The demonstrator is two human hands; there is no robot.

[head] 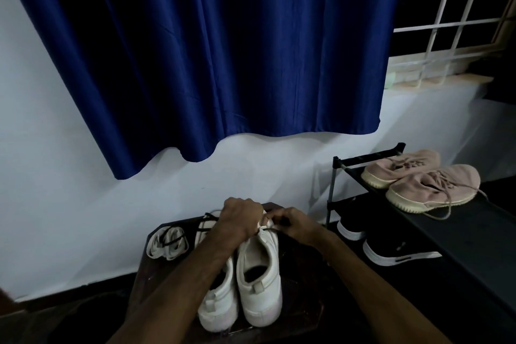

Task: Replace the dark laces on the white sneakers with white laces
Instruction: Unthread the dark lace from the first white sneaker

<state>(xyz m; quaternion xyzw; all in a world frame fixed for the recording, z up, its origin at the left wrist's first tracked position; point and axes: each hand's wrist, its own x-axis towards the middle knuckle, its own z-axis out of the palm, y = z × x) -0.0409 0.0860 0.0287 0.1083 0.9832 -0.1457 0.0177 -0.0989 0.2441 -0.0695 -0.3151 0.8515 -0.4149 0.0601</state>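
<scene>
Dim light, low contrast; small detail around the hands is hard to read.

Hidden or unclear:
- Left hand [240,218] lies knuckles-up over the front of the rack-side sneaker [259,268], fingers curled down around it. Fingertips and the eyelets beneath are covered.
- Right hand [296,225] is curled, thumb and fingers pinched together on a thin dark lace [272,229] that runs back to the sneaker's tongue. Where the lace goes past the pinch cannot be made out.
- Other sneaker [220,301] lies just beside the first, heel towards the camera. The left forearm crosses its middle. Dark lace strands show on its front, past the left wrist.
- Both forearms are cut off by the bottom edge.

Task items:
- White sneakers stand side by side on a dark stool [156,268], openings up.
- White laces [167,243] lie in a loose bundle on the stool's far left corner, apart from the shoes. A dark strand crosses the bundle.

Surface and room:
- Stool top is dark brown and worn; its near edge is lost in shadow.
- Pale wall [55,204] behind; dark floor below.
- Blue curtain [223,50] hangs over the upper wall, hem wavy.
- White window grille [460,8] at upper right, black outside.
- Black shoe rack [340,165] stands to the right. Pink sneakers [418,179] sit on its top shelf, black sneakers [391,251] with white soles below.
</scene>
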